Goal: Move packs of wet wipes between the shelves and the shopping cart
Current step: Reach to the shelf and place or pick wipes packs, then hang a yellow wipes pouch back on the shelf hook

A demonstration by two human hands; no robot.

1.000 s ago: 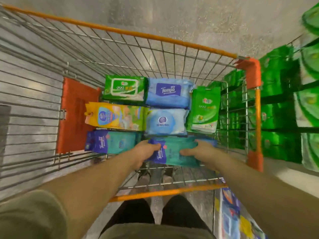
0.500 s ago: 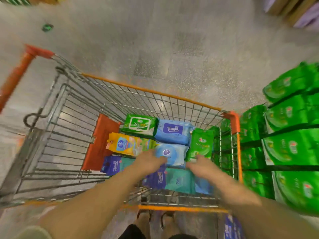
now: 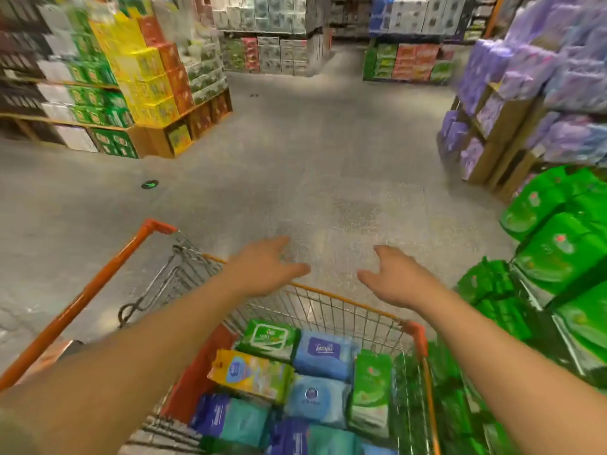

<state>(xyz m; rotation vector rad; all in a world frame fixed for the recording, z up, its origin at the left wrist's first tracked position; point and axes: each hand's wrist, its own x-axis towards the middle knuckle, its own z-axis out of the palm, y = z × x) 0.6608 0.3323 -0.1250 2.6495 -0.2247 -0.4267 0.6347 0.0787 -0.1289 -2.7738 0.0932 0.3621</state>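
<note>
Both hands up over the shopping cart (image 3: 345,298) and holding nothing: left hand (image 3: 262,270) spread with fingers loose, right hand (image 3: 394,277) the same, palms facing in above the far rim. Down in the basket the wet wipe packs lie flat: a green pack (image 3: 267,338) at the far edge, a blue Tempo pack (image 3: 323,354) beside it, a yellow pack (image 3: 251,376) against the orange panel (image 3: 197,379). Green packs on the shelf (image 3: 558,254) fill the right side

Bright even light, motion-blurred edges
</note>
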